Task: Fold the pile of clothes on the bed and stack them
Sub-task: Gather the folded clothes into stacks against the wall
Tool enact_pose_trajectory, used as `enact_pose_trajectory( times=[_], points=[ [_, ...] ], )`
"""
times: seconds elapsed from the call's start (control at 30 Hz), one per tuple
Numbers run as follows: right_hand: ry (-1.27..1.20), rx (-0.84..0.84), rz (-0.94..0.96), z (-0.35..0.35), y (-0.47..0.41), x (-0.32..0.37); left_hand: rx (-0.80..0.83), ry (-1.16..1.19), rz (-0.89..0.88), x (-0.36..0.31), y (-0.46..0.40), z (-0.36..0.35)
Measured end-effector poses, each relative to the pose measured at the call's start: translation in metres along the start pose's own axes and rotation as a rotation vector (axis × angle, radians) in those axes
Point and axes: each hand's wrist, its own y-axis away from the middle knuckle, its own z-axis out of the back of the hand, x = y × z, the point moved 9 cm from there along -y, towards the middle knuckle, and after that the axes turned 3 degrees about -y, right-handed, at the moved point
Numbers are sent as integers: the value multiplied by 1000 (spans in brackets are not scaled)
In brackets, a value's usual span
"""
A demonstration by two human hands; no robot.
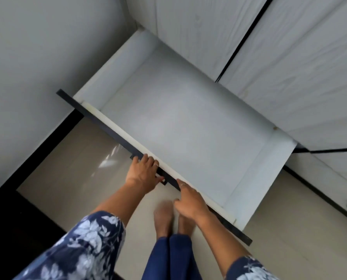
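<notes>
Your left hand [143,174] and right hand [190,201] both curl over the front edge of the open drawer [178,126]. No clothes or bed show here. Pushed unevenly, the drawer may skew, jam, or pinch your fingers.

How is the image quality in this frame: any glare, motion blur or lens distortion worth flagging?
Head view: soft, even daylight with no hard shadows. Bright streaky glare sits on the glossy floor tile left of the drawer. The bare feet are smeared by motion blur, while the left hand and right hand on the drawer's dark front edge are fairly sharp. Wide-angle tilt skews the wardrobe doors.
</notes>
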Motion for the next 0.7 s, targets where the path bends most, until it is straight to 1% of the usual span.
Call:
enact_pose_trajectory(
  times=[0.07, 0.3, 0.43, 0.5, 0.6, 0.7],
  points=[
    [-13, 19, -8, -12, 5, 2, -22, -24, 2, 0, 6, -7],
    [64, 101, 47, -57, 22, 10, 58, -18, 92, 6, 29, -38],
    [67, 218, 51, -86, 30, 9, 109, -19, 141, 9, 43, -60],
    [93, 245, 68, -97, 33, 9, 121, -2, 180, 11, 49, -70],
    [153, 235, 97, -95, 33, 11, 146, 23, 209, 8, 61, -79],
    [238, 290, 115, -92, 34, 15, 206, 104, 223, 10, 73, -87]
  ],
)
